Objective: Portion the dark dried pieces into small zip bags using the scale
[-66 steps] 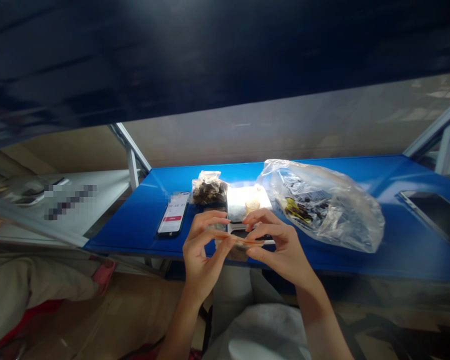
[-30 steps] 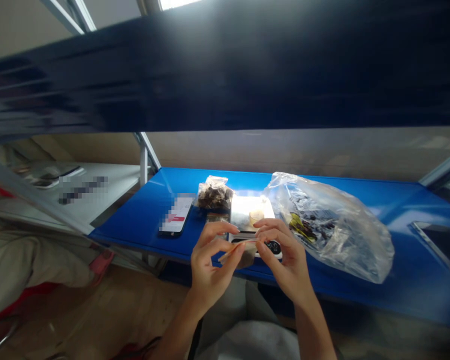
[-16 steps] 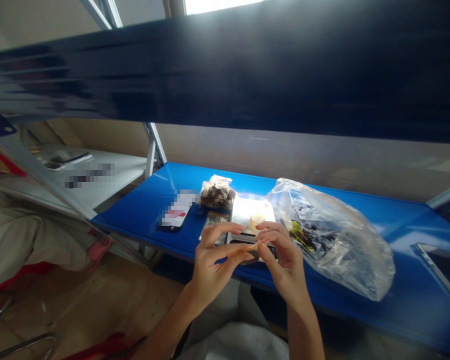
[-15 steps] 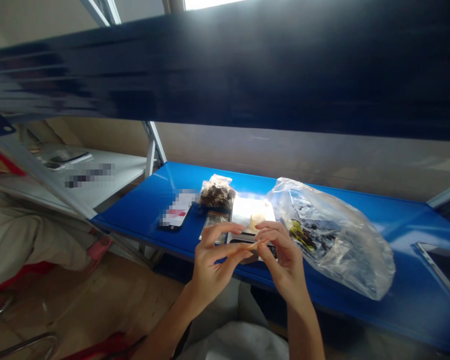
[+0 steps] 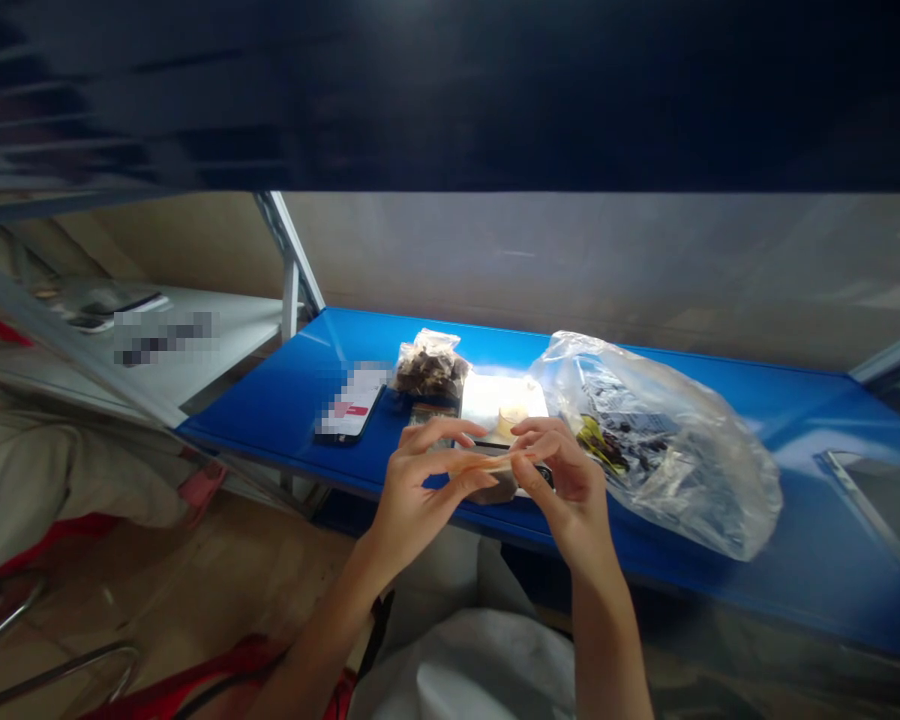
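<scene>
My left hand (image 5: 427, 475) and my right hand (image 5: 566, 478) meet just in front of a small digital scale. Between them, thumbs and forefingers pinch the upper edge of a small plastic bag (image 5: 495, 490). Its body hangs below the fingers and looks see-through and brownish; the contents are unclear. On the bright scale (image 5: 487, 395) behind my fingers stands a roll of tape (image 5: 510, 418). Flat clear plastic bags (image 5: 431, 412) lie left of the scale, partly behind my left hand. Behind them sits a clear bag of dark brown pieces (image 5: 429, 370).
A large clear plastic bag (image 5: 705, 480) holding dark and yellow packets lies to the right on the blue table (image 5: 270, 410). A phone (image 5: 352, 405) rests at left, and a flat device (image 5: 877, 500) at far right. A dark blue shelf (image 5: 450, 100) overhangs the table.
The view has tilted slightly down, so the table and its objects sit higher in the picture. Both hands keep their pinch on the small plastic bag, whose edge is now held more level.
</scene>
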`<state>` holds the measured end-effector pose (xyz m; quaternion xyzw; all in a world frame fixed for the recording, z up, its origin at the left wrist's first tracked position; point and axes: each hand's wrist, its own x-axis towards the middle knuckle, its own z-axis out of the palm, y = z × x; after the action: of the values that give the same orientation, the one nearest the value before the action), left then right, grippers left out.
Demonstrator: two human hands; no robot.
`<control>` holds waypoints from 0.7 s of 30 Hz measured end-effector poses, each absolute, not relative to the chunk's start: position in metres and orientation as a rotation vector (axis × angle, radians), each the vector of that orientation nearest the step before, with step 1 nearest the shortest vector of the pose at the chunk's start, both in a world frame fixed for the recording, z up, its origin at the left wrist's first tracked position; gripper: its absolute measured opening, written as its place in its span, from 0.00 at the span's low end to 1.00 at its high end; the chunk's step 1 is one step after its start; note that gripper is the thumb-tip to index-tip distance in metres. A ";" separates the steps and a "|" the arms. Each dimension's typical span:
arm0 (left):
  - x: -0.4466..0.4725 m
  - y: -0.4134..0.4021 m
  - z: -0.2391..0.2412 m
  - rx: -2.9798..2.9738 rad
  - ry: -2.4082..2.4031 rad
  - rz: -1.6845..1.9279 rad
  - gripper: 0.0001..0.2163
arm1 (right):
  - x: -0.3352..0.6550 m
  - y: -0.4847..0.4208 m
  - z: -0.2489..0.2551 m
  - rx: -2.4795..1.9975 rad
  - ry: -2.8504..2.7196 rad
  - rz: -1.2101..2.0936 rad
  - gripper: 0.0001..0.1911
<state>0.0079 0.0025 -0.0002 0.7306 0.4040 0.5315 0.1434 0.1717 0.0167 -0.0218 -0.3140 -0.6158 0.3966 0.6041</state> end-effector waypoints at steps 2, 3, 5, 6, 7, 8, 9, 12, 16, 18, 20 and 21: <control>0.006 0.003 0.001 2.135 1.160 1.484 0.11 | 0.172 0.018 -0.024 -0.739 -1.408 0.901 0.08; 0.005 0.003 0.002 2.149 1.160 1.464 0.11 | 0.173 0.018 -0.024 -0.745 -1.408 0.889 0.07; 0.004 0.003 0.003 2.171 1.162 1.440 0.10 | 0.174 0.020 -0.026 -0.756 -1.415 0.867 0.06; 0.004 0.004 0.003 2.176 1.163 1.439 0.10 | 0.174 0.020 -0.027 -0.759 -1.419 0.862 0.05; 0.003 0.004 0.003 2.178 1.161 1.445 0.10 | 0.175 0.020 -0.027 -0.761 -1.421 0.863 0.05; 0.004 0.004 0.003 2.174 1.157 1.455 0.10 | 0.175 0.020 -0.027 -0.761 -1.421 0.868 0.05; 0.004 0.003 0.003 2.163 1.153 1.466 0.10 | 0.175 0.020 -0.027 -0.758 -1.420 0.874 0.05; 0.006 0.002 0.003 2.090 1.145 1.487 0.10 | 0.175 0.019 -0.025 -0.739 -1.420 0.897 0.06; 0.007 0.001 0.003 2.025 1.120 1.520 0.10 | 0.174 0.018 -0.023 -0.711 -1.425 0.909 0.07; 0.006 0.001 0.004 2.019 1.091 1.543 0.10 | 0.174 0.018 -0.023 -0.695 -1.414 0.903 0.07; 0.004 0.002 0.004 2.004 1.057 1.586 0.08 | 0.174 0.019 -0.023 -0.678 -1.391 0.886 0.08; 0.004 0.002 0.004 1.993 1.040 1.620 0.07 | 0.174 0.019 -0.023 -0.672 -1.378 0.876 0.08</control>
<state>0.0037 0.0017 0.0040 0.7069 0.3690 0.5746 0.1843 0.1740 0.0188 -0.0235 -0.2941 -0.6028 0.3834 0.6349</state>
